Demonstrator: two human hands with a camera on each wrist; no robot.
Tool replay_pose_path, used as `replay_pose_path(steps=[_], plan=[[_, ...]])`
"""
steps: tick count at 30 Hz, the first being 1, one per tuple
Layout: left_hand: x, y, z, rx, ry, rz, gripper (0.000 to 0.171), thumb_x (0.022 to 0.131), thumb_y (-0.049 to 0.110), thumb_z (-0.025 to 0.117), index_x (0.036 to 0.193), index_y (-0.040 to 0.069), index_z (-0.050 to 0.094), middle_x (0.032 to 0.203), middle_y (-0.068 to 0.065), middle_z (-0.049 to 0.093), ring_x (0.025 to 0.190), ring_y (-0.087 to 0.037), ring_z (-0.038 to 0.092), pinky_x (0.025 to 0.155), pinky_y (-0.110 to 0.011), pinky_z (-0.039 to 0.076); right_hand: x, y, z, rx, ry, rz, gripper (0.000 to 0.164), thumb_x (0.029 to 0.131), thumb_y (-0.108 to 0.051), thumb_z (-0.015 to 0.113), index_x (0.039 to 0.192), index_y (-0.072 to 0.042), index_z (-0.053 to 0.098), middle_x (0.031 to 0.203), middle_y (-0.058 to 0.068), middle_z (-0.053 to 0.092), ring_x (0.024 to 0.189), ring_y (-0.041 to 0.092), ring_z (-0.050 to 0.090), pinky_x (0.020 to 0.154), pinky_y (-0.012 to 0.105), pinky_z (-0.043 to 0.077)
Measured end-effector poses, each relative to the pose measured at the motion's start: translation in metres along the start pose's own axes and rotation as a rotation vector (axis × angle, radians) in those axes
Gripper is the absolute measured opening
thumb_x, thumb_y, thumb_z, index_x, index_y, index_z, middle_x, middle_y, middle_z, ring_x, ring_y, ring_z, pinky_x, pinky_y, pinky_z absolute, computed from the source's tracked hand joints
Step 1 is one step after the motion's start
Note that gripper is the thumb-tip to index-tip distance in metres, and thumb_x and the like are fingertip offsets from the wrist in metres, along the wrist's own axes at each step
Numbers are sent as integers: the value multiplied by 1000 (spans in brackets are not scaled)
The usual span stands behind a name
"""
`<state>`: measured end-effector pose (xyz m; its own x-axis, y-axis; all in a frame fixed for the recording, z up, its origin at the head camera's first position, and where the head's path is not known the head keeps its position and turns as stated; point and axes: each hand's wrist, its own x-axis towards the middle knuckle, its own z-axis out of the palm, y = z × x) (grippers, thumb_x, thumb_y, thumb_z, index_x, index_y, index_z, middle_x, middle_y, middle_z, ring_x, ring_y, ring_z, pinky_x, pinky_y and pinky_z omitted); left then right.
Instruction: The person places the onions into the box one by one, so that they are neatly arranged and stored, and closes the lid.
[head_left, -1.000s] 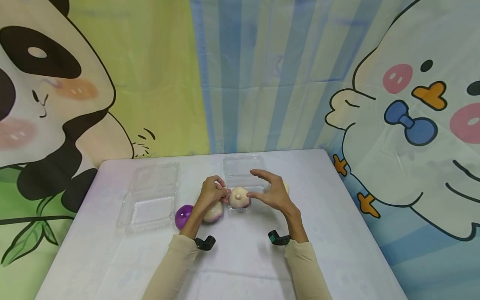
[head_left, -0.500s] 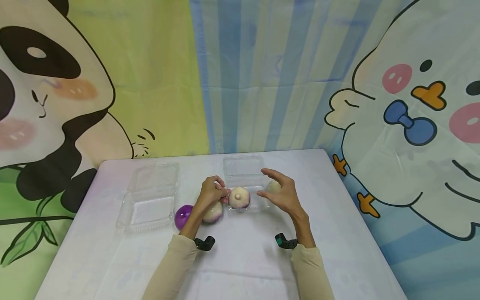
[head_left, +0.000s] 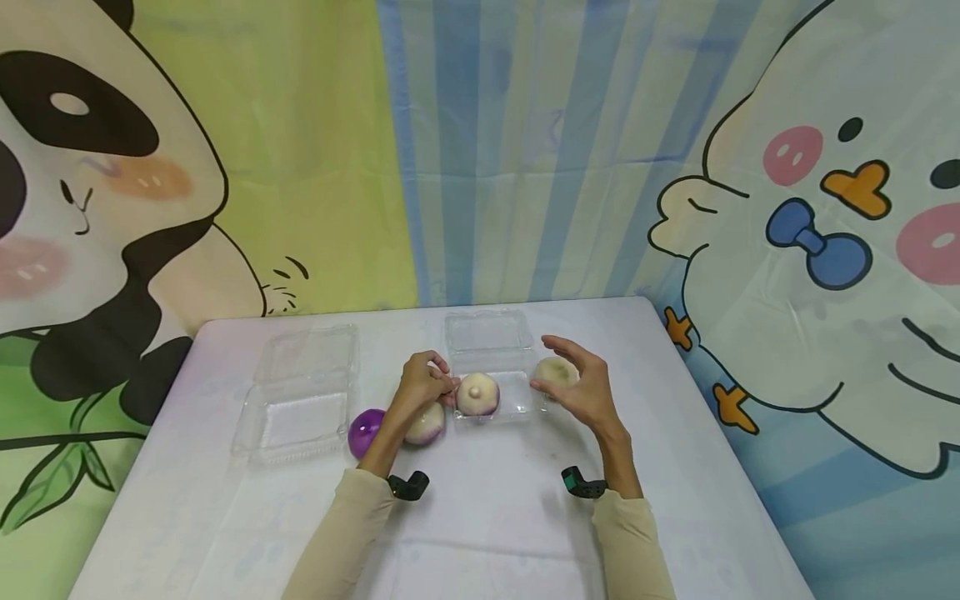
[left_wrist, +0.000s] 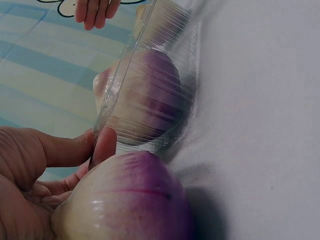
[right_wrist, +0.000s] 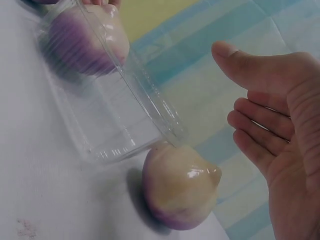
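Note:
A clear plastic clamshell box (head_left: 517, 402) lies open at the table's middle, with a cream-and-purple bun (head_left: 477, 393) in its left half. My left hand (head_left: 426, 383) pinches the box's left rim (left_wrist: 102, 120) between thumb and fingers. A second bun (head_left: 426, 423) lies under that hand, right below the wrist camera (left_wrist: 130, 200). My right hand (head_left: 573, 383) hovers open beside a third bun (head_left: 557, 370), which sits on the table just outside the box's right edge (right_wrist: 182, 192). Nothing is in the right hand (right_wrist: 277, 125).
A purple ball (head_left: 365, 431) lies left of the buns. Another open clear clamshell (head_left: 300, 400) stands on the table's left. The white table (head_left: 480, 517) ends at a cartoon-printed backdrop (head_left: 480, 150) behind.
My right hand has drawn away from the bun in the box, moving right toward the bun outside it. The left hand has stayed on the box rim.

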<state>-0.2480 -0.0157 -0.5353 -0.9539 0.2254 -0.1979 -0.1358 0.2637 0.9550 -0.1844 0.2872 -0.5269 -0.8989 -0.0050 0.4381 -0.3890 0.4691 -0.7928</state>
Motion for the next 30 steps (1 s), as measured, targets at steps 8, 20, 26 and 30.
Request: replay_pose_path(steps=[8,20,26,30], plan=[[1,-2,-1,6,-2,9,26,92,-9,80,109,-12,60,72,-14,72,49,-14,67,50,-25,60,-1,4,-4,7,18,6,72,77,-5,100,143,-3,69,144,20,72,134,40,68,120,58,50],[1,-2,0,-9,-4,-5,27,91,-10,81,108,-10,60,72,-12,69,49,-13,67,51,-27,61,-3,17,-13,32,20,58,79,73,3,99,145,-4,67,147,17,70,140,38,64,124,33,49],[2,-2,1,-3,2,-13,26,91,-10,81,107,-9,60,71,-10,68,48,-13,66,50,-26,60,-5,22,-15,45,26,77,80,73,5,99,145,-1,66,147,22,69,140,44,63,125,55,47],[1,-1,0,-3,1,-13,26,91,-10,81,107,-9,60,72,-10,68,49,-13,66,50,-26,60,-7,26,-15,54,25,91,84,72,5,99,147,3,63,150,28,65,141,50,60,126,63,43]])
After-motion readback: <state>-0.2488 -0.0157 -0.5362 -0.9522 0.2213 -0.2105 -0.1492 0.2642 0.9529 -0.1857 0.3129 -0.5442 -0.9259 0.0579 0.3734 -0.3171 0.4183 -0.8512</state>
